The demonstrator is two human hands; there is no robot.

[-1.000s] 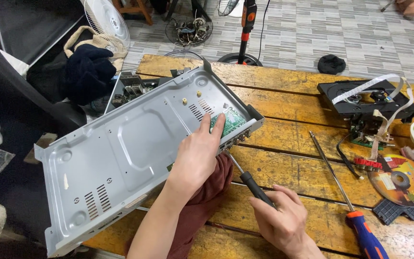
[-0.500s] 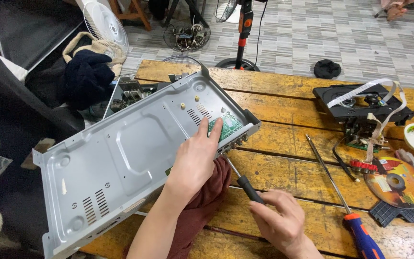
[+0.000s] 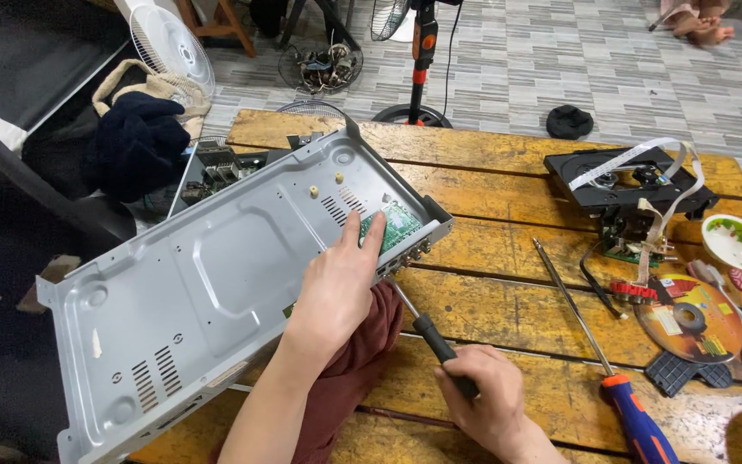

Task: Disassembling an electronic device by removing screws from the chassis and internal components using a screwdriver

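Your left hand (image 3: 337, 288) lies flat, fingers together, on a grey metal case (image 3: 216, 275) from some player or receiver. The case sits tilted, one long edge resting on the wooden worktop (image 3: 508, 309), the far end overhanging its left side. Your fingertips reach a small green circuit board (image 3: 398, 225) at the case's right end. Your right hand (image 3: 487, 404) is wrapped tight around the black handle of a screwdriver (image 3: 427, 331), its tip pointing at the row of sockets on the case's right edge.

The case looks like thin sheet metal: light, stiff, likely to flex and slide on the wood, with edges that may be sharp. The flat middle panel or the folded rims look like the safest places to press or grip. The green circuit board seems fragile, so it is best kept free of pressure.

A dark red cloth (image 3: 349, 369) lies under the case near your wrist. Further right lie a blue and orange screwdriver (image 3: 637, 421), a disc (image 3: 689, 318) and a black disc drive (image 3: 629, 176) with a white ribbon cable.
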